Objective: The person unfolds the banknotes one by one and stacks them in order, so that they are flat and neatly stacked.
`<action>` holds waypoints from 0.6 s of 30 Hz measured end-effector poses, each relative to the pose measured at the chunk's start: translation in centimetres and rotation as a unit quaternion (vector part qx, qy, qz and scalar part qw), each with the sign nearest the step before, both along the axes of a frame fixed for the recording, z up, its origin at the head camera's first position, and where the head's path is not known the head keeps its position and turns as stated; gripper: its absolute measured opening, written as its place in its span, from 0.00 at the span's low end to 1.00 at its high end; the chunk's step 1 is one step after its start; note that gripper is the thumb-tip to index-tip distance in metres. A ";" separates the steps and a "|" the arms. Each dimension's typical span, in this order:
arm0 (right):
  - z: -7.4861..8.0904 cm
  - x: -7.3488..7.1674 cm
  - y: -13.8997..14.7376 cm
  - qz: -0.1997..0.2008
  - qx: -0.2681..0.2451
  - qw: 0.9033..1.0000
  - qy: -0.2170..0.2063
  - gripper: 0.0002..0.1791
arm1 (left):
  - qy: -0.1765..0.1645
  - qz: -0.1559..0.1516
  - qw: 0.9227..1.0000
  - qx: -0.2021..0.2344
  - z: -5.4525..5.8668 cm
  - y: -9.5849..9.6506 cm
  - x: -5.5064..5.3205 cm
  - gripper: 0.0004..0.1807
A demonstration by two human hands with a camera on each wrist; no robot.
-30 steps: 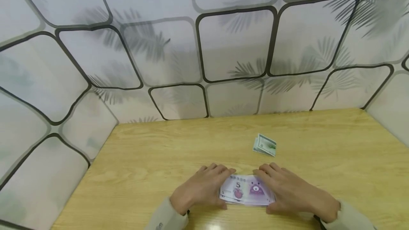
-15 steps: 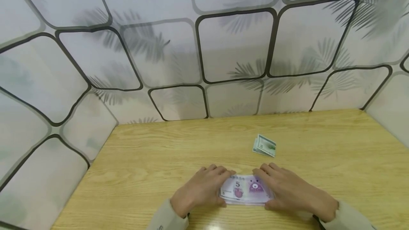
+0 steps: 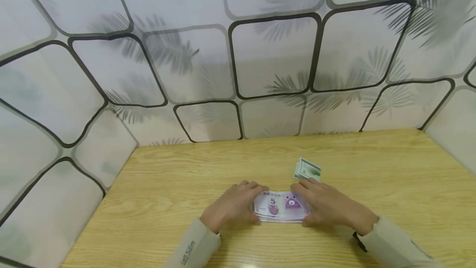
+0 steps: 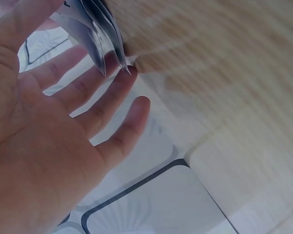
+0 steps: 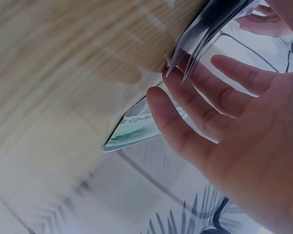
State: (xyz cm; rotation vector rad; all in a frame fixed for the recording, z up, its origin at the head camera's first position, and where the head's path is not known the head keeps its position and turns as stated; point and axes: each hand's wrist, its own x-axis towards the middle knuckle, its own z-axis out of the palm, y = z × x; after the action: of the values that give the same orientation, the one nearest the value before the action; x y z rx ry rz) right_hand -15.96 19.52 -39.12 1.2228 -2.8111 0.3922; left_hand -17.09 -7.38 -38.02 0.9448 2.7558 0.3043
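A stack of purple play banknotes (image 3: 281, 209) marked with a 5 lies across the front of the table, held by both hands at its ends. The left hand (image 3: 231, 202) grips the left end, thumb at the near edge and fingers at the far edge. Its mirror, the right hand (image 3: 332, 203), grips the right end the same way. In the left wrist view the ends of several notes (image 4: 98, 30) fan slightly apart at the fingers. The right wrist view shows the note ends (image 5: 205, 36) against the right fingers, loosely separated.
Just beyond the right hand lie green banknotes (image 3: 308, 169), partly overlapped in view by its fingertips. The wooden table (image 3: 178, 173) meets a patterned wall (image 3: 273, 115) at the back and another at the left.
Both hands have slid the purple banknotes a little away from the person and slightly left. The right fingertips now cover the near edge of the green banknotes in the head view.
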 end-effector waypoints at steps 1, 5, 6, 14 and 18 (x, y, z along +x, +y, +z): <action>0.0 0.0 0.0 0.000 0.000 1.000 0.000 0.43 | 0.000 -0.001 1.000 -0.001 0.0 0.0 -0.1 0.46; 0.3 0.1 0.2 -0.004 0.000 1.000 -0.020 0.44 | -0.004 -0.012 1.000 -0.002 0.2 -0.1 -0.1 0.48; 0.5 0.1 0.3 -0.010 -0.002 1.000 -0.028 0.45 | -0.008 -0.014 1.000 -0.001 0.4 -0.2 -0.1 0.49; 2.6 -0.7 2.7 -0.098 -0.067 0.993 -0.001 0.28 | -0.018 -0.005 0.995 0.102 2.6 -0.3 -1.7 0.27; 3.0 -1.5 3.3 -0.147 -0.090 0.985 -0.012 0.19 | -0.031 -0.004 0.985 0.172 2.7 0.2 -2.9 0.15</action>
State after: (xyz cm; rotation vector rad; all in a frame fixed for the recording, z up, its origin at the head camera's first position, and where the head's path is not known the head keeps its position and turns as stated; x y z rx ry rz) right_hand -17.51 22.80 -36.15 0.7597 -2.8381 0.6265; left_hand -20.02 -7.16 -35.32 1.0022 2.6905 0.8154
